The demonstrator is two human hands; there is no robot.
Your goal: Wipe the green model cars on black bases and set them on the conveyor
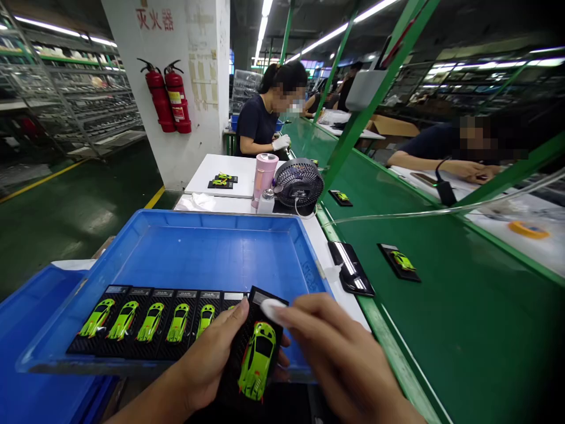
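Observation:
My left hand (209, 359) grips a green model car (258, 362) on a black display base, tilted toward me. Over the top of that base, my right hand (344, 347) pinches a small white pad (272, 310), which lies at or just above the base's label end. Motion blurs the right fingers, so contact is unclear. Left of the hands, several similar model cars (179, 323) on black bases stand in a row along the near side of a blue tray (212, 235). My left hand partly covers the end of that row.
Beyond the tray are a pink tumbler (265, 176), a small fan (299, 185) and a white-capped bottle (266, 202). A phone (351, 268) lies beside the green conveyor belt (441, 330), which carries model cars (401, 262). Co-workers (265, 118) sit ahead and across the belt.

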